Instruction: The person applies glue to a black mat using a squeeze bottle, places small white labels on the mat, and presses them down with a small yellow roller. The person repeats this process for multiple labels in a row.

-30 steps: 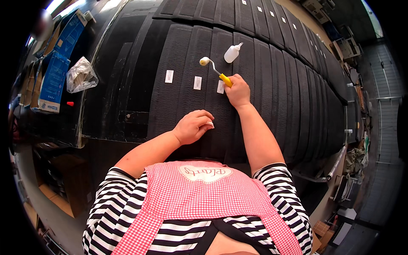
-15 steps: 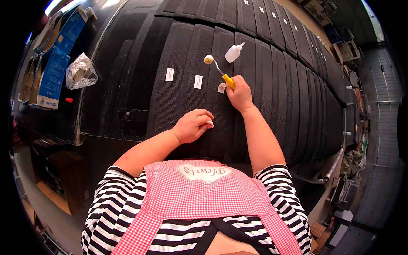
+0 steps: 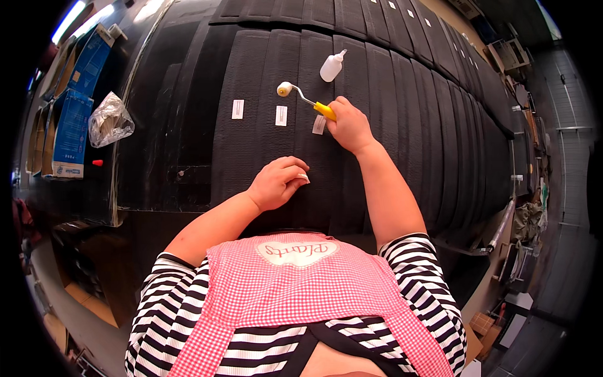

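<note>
Yellow-handled roller (image 3: 324, 111), long axis pointing forward-left; right hand (image 3: 349, 125) clenched around; left hand (image 3: 276, 183) pinching white slip (image 3: 304, 178).

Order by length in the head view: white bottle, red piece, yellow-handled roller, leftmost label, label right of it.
1. Yellow-handled roller, partly hidden by the right hand
2. White bottle
3. Leftmost label and label right of it: too alike to rank
4. Red piece

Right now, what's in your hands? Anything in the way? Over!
Right hand: yellow-handled roller. Left hand: small white piece. White label beside right hand. White bottle ahead, seemingly clear of hands.
</note>
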